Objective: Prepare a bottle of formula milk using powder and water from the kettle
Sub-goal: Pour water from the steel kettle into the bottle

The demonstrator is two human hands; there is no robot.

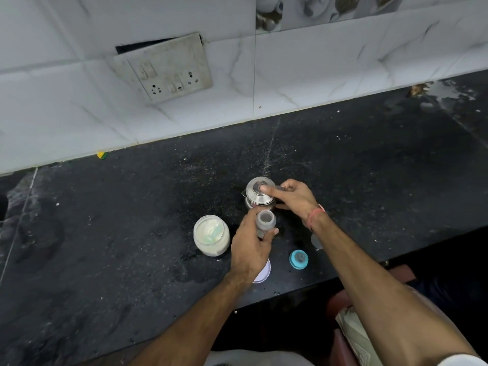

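Observation:
My left hand point(250, 247) grips an open baby bottle point(266, 222), its mouth facing up, just in front of a small steel kettle point(260, 195). My right hand point(293, 196) holds the kettle's handle, with the thumb pressed on the lid's knob. To the left stands an open jar of white powder point(211, 235) with a pale green scoop inside. The bottle's blue cap with its teat point(299, 259) lies on the black counter point(118, 220) to the right. A white lid point(262, 273) shows partly under my left wrist.
The tiled wall with a switch and socket plate point(169, 72) rises behind the counter. A small yellow-green scrap point(101, 155) lies at the wall's foot. Wet patches and crumbs mark the far right of the counter. The counter's front edge runs close below the blue cap.

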